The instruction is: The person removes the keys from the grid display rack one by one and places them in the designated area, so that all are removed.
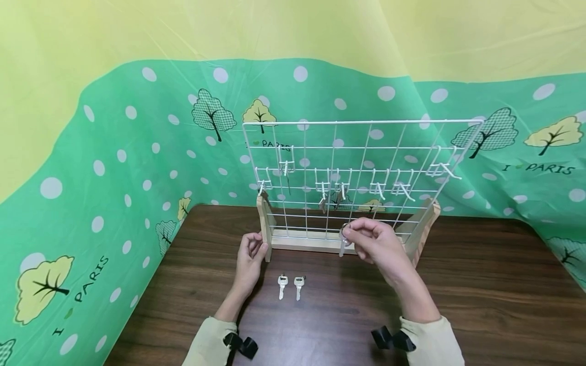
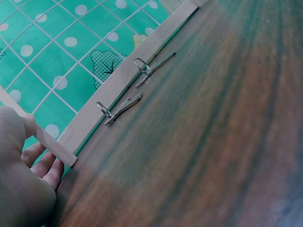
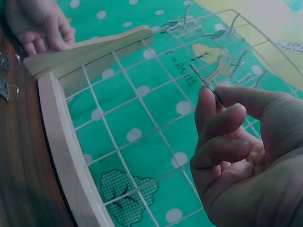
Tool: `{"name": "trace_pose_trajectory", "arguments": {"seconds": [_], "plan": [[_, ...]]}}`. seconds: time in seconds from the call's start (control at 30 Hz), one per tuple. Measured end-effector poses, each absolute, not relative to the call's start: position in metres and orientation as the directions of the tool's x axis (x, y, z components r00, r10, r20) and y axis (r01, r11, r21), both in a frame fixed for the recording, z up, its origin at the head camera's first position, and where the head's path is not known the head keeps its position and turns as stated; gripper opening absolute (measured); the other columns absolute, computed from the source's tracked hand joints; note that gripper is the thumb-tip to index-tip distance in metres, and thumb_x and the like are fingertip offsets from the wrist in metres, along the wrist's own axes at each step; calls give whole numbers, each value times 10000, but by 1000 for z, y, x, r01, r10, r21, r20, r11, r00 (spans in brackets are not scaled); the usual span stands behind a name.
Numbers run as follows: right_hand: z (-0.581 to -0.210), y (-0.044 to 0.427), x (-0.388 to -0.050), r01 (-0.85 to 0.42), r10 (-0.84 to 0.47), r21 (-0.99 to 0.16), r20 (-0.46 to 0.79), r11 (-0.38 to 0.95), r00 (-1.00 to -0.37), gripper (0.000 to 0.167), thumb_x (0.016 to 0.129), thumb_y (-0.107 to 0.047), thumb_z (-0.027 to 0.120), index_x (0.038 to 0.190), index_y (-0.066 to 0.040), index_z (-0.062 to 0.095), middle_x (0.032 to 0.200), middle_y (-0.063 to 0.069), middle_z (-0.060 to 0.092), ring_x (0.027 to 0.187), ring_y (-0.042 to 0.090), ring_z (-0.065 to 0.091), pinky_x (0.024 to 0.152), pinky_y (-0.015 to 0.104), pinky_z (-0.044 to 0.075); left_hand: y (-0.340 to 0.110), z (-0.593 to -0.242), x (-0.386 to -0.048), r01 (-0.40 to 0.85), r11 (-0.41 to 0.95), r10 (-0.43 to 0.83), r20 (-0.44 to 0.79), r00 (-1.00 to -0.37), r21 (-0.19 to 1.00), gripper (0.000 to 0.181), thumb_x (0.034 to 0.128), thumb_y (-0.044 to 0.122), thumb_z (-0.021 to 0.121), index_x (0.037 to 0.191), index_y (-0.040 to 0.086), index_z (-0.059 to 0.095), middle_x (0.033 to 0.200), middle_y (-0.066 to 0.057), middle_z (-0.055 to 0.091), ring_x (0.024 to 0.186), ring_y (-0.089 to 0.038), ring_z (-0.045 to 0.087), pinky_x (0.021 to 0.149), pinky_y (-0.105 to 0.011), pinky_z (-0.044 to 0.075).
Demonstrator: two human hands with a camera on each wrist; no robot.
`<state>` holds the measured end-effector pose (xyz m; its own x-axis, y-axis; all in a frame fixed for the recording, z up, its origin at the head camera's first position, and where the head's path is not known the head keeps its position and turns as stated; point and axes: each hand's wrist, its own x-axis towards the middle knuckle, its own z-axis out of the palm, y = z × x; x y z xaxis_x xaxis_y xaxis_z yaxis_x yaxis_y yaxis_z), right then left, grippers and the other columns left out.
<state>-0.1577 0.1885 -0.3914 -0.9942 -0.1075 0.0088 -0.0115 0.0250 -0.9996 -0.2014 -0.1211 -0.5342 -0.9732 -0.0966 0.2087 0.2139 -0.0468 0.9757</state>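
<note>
A white wire grid stands in a wooden base with two wooden sides. My left hand grips the left wooden side near its foot, thumb in front and fingers behind. In front of the grid, my right hand pinches a key by its ring end between thumb and index finger. The right wrist view shows this key nearly edge-on, apart from the hooks. Two silver keys with rings, a left key and a right key, lie on the table below the base.
Several white hooks are mounted on the grid at different heights. Thin dark pieces, seemingly keys, hang from some of them. The brown wooden table reaches back to a green and yellow patterned cloth.
</note>
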Motion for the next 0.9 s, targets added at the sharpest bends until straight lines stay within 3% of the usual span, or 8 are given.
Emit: {"name": "trace_pose_trajectory", "arguments": {"seconds": [0.2, 0.3, 0.47, 0.77, 0.9], "plan": [[-400, 191, -163, 1, -205, -991, -29, 136, -978, 148, 1060, -94, 739, 1068, 53, 722, 842, -2, 759, 583, 88, 508, 520, 213, 408, -120, -533, -201, 218, -55, -96, 212, -972, 974, 225, 1071, -111, 598, 1247, -158, 464, 1432, -328, 620, 1324, -113, 605, 1140, -185, 464], [-407, 191, -166, -27, -274, -985, -20, 168, -962, 192, 1051, -84, 741, 1088, 102, 711, 856, 62, 770, 593, 95, 529, 552, 223, 458, -120, -533, -201, 218, -58, -95, 212, -973, 974, 225, 1072, -113, 595, 1246, -160, 461, 1455, -346, 609, 1378, -195, 601, 1139, -178, 457], [-418, 192, -170, -55, -347, -982, -12, 183, -938, 192, 1039, -77, 744, 1091, 107, 728, 868, 107, 780, 591, 102, 551, 582, 253, 506, -121, -533, -201, 216, -58, -90, 210, -974, 975, 216, 1077, -114, 583, 1241, -164, 451, 1523, -374, 572, 1490, -445, 510, 1132, -167, 447], [-442, 190, -178, -62, -330, -963, -29, 262, -943, 120, 996, -62, 792, 1018, 55, 777, 881, 27, 728, 696, 143, 611, 655, 286, 546, -121, -533, -201, 208, -65, -93, 202, -975, 976, 214, 1074, -115, 585, 1240, -158, 456, 1505, -365, 585, 1455, -394, 542, 1132, -177, 464], [-453, 189, -182, -69, -349, -956, -36, 284, -936, 100, 989, -54, 800, 1012, 43, 800, 885, 53, 736, 706, 163, 614, 648, 299, 558, -121, -533, -201, 208, -67, -95, 201, -975, 976, 217, 1072, -115, 587, 1242, -157, 458, 1487, -360, 594, 1436, -366, 559, 1131, -182, 473]]}}
